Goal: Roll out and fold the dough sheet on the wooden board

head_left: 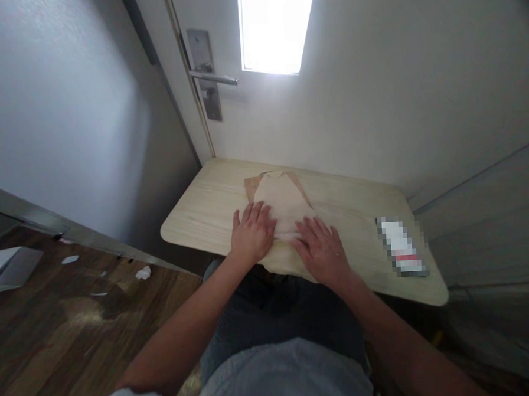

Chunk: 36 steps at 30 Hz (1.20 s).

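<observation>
A cream piece of cloth or thin sheet (283,198) lies on the light wooden table, narrower at its far end. Under it, a brown paper or card piece (251,187) shows at both sides of that end. My left hand (254,231) rests flat on the cloth's left side, fingers stretched forward. On the right side lies my right hand (323,251), its fingers spread over the cloth and the thumb close to a crosswise fold between the hands. Pale material also reaches the table's near edge. What is beneath my palms is hidden.
The table (194,210) stands against a white door with a metal handle (214,78). A blurred-out phone-like object (400,247) lies at its right end. Paper scraps (143,273) and a white box (11,267) are on the wood-patterned floor to the left.
</observation>
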{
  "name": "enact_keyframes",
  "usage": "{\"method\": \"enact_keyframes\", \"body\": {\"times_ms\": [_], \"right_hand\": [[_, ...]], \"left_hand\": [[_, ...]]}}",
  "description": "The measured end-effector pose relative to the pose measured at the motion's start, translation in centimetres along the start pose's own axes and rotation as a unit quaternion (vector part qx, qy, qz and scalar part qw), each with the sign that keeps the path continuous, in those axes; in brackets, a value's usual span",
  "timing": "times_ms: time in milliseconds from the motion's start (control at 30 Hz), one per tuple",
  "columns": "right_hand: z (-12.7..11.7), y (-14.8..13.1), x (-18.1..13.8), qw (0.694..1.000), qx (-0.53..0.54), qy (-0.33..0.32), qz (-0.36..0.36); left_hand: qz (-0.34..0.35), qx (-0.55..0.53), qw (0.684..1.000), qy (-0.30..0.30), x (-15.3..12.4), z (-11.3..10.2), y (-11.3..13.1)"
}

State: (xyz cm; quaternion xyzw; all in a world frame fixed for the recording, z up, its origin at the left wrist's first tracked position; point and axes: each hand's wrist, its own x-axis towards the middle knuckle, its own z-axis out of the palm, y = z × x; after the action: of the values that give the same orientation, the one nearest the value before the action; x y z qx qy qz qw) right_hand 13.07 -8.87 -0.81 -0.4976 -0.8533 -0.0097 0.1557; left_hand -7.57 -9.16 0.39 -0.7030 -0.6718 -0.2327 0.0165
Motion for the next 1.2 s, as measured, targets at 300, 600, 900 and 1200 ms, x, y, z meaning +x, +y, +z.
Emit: {"method": "enact_keyframes", "body": {"times_ms": [300, 600, 900, 1200], "right_hand": [[1.6, 0.2, 3.8, 0.997, -0.032, -0.006, 0.069], [2.0, 1.6, 9.6, 0.995, -0.013, -0.049, 0.092], [2.0, 1.3, 9.7, 0.992, -0.009, -0.044, 0.116], [1.3, -0.6, 1.2, 0.997, 0.004, 0.046, 0.065]], "left_hand": [[0.004, 0.048, 0.996, -0.069, 3.2, 0.9, -1.1], [0.021, 0.025, 0.999, -0.015, 8.0, 2.0, -2.5], [0.028, 0.034, 0.999, -0.006, 8.3, 1.7, -2.5], [0.019, 0.014, 1.000, 0.006, 0.1, 0.2, -0.9]]}}
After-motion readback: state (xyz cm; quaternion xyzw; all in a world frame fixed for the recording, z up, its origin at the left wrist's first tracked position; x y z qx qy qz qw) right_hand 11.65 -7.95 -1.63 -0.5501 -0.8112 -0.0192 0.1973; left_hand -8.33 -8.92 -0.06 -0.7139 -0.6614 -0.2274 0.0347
